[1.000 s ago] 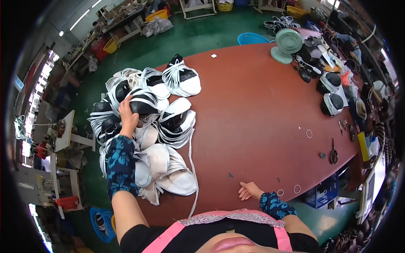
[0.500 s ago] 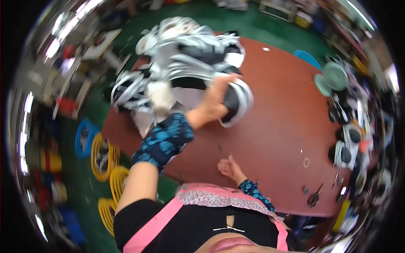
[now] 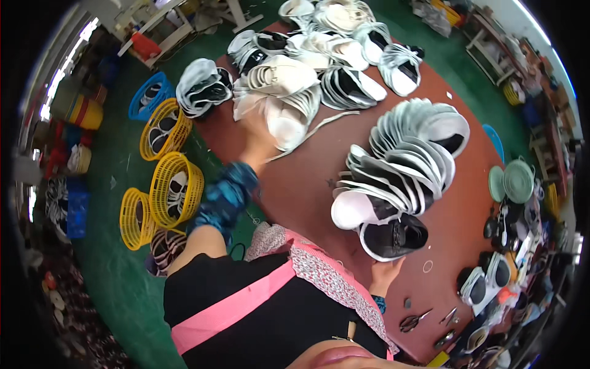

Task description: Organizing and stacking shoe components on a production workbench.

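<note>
A long fanned stack of shoe uppers (image 3: 402, 163) in grey, white and black lies across the middle right of the table. At its near end is a black upper (image 3: 393, 238) with a pale rim. My right hand (image 3: 386, 275) is against that upper's near edge, thumb apart from the fingers, with some fingers hidden beneath it. My left hand (image 3: 259, 138) is smeared by motion beside a stack of cream-white uppers (image 3: 286, 114) on the left, and its fingers cannot be made out. From that stack a pale strap (image 3: 322, 126) trails over the table.
More uppers (image 3: 353, 86) are heaped along the far side of the reddish-brown table (image 3: 301, 184). Scissors (image 3: 413, 321) and small tools lie at the near right. Yellow baskets (image 3: 178, 190) and a blue basket (image 3: 161, 86) holding shoe parts stand on the floor at left.
The stack of uppers that my left hand was moving now lies at the table's right, against my right hand. My left hand has let it go and gone left. The view has shifted.
</note>
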Motion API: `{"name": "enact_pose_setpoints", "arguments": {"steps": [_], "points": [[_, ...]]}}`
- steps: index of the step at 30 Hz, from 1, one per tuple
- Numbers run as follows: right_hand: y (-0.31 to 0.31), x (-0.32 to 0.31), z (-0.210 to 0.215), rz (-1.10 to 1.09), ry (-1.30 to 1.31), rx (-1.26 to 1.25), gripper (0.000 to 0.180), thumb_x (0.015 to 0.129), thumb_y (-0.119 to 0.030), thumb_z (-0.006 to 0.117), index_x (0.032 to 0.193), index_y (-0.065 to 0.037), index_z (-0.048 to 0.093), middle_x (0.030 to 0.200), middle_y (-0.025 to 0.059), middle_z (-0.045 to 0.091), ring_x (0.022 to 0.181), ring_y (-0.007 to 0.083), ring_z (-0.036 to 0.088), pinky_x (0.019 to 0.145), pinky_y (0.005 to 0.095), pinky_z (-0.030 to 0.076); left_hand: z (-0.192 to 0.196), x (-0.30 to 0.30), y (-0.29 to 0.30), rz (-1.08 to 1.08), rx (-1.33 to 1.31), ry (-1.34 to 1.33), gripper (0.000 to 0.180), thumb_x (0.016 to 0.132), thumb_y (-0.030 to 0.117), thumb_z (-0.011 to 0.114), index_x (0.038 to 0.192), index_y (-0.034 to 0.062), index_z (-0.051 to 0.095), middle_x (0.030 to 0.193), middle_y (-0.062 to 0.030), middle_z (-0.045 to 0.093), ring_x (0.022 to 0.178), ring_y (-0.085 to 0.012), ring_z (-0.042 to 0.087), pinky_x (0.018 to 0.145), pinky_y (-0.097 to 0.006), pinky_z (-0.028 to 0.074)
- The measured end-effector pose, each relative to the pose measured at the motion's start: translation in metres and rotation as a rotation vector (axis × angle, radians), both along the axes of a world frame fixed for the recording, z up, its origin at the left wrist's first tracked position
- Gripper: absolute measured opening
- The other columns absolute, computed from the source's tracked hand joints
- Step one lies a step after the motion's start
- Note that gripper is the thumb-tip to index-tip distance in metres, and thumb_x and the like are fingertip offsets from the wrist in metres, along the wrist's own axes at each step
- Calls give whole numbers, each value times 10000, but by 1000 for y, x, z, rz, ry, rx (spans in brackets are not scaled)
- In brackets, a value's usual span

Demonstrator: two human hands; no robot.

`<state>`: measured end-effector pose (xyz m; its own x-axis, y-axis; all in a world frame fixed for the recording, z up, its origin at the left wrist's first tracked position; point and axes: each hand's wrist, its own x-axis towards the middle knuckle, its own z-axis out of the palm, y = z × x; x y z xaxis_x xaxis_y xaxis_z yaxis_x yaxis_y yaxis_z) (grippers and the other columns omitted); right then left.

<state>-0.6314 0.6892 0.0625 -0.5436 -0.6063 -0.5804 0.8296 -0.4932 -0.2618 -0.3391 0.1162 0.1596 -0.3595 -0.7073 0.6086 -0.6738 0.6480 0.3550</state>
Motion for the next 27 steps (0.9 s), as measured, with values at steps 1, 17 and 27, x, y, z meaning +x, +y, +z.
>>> {"name": "enact_pose_setpoints", "arguments": {"steps": [1, 17, 27], "points": [[22, -4, -29, -59, 12, 76, 645, 1120, -636, 531, 1634, -249, 571, 1695, 33, 574, 1557, 277, 519, 1273, 538, 426, 18, 0, -39, 429, 11, -46, 1075, 908, 661, 811, 1707, 69, 402, 1791, -323, 248, 1562, -606, 313, 1246, -779, 247], [-110, 45, -77, -35, 106, 744, 340, 1125, -456, 623, 1268, -163, 717, 1273, 34, 758, 1263, 258, 701, 1025, 420, 562, -181, 260, -374, 525, 200, -592, 770, 839, 262, 811, 1583, 268, 614, 1528, -135, 561, 1391, -462, 522, 1069, -658, 487], [-245, 82, -50, 23, 127, 818, 467, 1171, -430, 576, 1455, -71, 662, 1333, 95, 750, 1146, 209, 715, 973, 363, 562, -183, 164, -393, 369, 427, -560, 446, 1007, 470, 769, 1375, 224, 718, 1420, -127, 686, 1318, -461, 566, 1106, -651, 403]]}}
